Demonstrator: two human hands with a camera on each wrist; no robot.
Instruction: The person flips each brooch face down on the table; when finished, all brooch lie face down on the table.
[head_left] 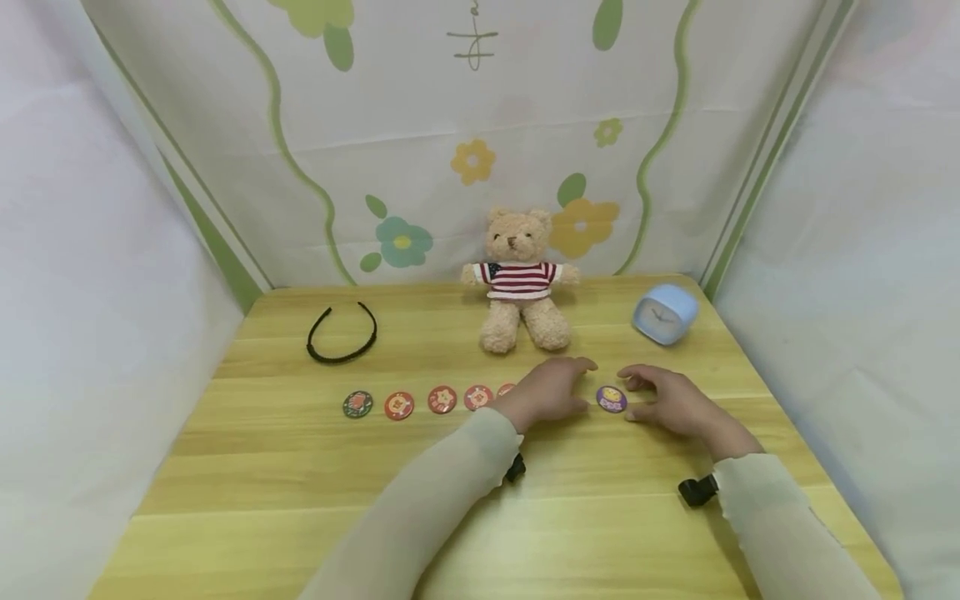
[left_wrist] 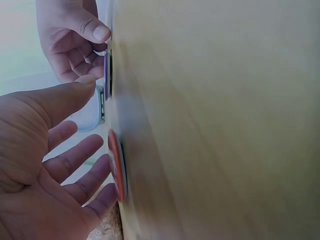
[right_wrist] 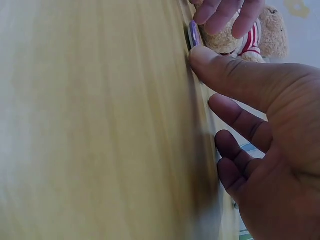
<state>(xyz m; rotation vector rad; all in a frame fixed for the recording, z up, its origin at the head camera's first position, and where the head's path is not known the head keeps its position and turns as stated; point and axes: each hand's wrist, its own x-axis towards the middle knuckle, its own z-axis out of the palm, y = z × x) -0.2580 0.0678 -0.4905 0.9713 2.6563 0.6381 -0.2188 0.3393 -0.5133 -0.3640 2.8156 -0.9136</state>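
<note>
A round purple badge (head_left: 612, 398) with a yellow picture lies flat on the table between the two hands. My left hand (head_left: 551, 390) is to its left, fingers spread and nothing held. My right hand (head_left: 671, 400) is at its right side, thumb and fingers apart; whether the thumb touches the badge I cannot tell. In the left wrist view a red-orange badge (left_wrist: 116, 165) lies by the left fingertips. A row of badges runs leftward: a dark green badge (head_left: 357, 404), then several red badges (head_left: 399, 406). The left hand partly covers the row's right end.
A teddy bear (head_left: 521, 283) in a striped shirt sits at the table's back, in front of a flowered curtain (head_left: 390, 108). A light blue clock (head_left: 665, 314) stands at the back right. A black headband (head_left: 341, 358) lies at the back left of the wooden table (head_left: 247, 492).
</note>
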